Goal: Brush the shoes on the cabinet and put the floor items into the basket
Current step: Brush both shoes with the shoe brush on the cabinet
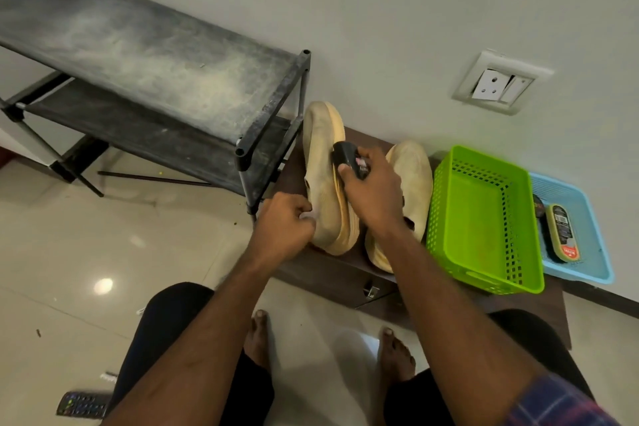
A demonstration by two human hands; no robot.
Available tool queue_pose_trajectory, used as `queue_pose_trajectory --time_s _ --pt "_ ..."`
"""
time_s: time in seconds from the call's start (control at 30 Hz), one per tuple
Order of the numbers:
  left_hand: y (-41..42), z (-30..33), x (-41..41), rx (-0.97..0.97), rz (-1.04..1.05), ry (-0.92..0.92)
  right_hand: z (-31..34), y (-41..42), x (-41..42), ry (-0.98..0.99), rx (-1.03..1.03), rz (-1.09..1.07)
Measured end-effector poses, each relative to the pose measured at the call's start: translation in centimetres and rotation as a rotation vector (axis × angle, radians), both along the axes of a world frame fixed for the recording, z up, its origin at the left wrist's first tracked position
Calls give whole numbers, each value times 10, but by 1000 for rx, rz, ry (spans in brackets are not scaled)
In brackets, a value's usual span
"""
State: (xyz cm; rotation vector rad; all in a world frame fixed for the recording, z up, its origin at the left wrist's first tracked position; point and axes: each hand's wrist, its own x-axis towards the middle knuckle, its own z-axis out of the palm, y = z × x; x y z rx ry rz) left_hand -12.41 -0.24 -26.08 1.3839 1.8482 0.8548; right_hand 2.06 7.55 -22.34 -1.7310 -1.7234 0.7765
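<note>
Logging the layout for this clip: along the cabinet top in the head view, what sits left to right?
Tilted tan shoe → second tan shoe → green basket → blue tray, which holds a shoe brush.

We see our own two arms bare from the wrist up, the left hand (281,225) and the right hand (375,199) without gloves, rings or a watch. At our right shoulder shows a plaid sleeve (560,403) in dark blue and red checks. Our legs wear black trousers (173,332), and our feet (257,339) are bare.
</note>
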Motion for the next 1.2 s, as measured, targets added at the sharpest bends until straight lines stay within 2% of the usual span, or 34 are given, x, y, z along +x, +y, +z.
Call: queue_pose_trajectory --time_s 0.13,0.2,0.33,0.43,0.53,0.7,0.87,0.93,1.03,1.2 --pt "8 1 -5 -11 259 -326 -20 -31 5 50 11 -28" --pt "12 1 -3 -31 307 -355 -29 -43 9 29 23 -45" --pt "15 0 3 3 231 -153 -31 -57 15 13 48 -46" --pt "18 -1 5 6 162 23 -29 -68 11 -59 140 20" --pt "22 -1 8 12 170 130 -28 -76 6 -61 194 60" --pt "20 1 11 45 155 179 -29 -51 -2 -170 266 142" --pt "18 -1 9 49 169 130 -22 -14 -1 -122 178 5" --pt "19 -1 7 24 153 137 -19 -34 -5 -47 215 121" --pt "20 -1 10 14 136 183 -26 -50 -6 -69 278 256" --pt "16 2 20 51 99 204 -24 7 -1 -153 151 38"
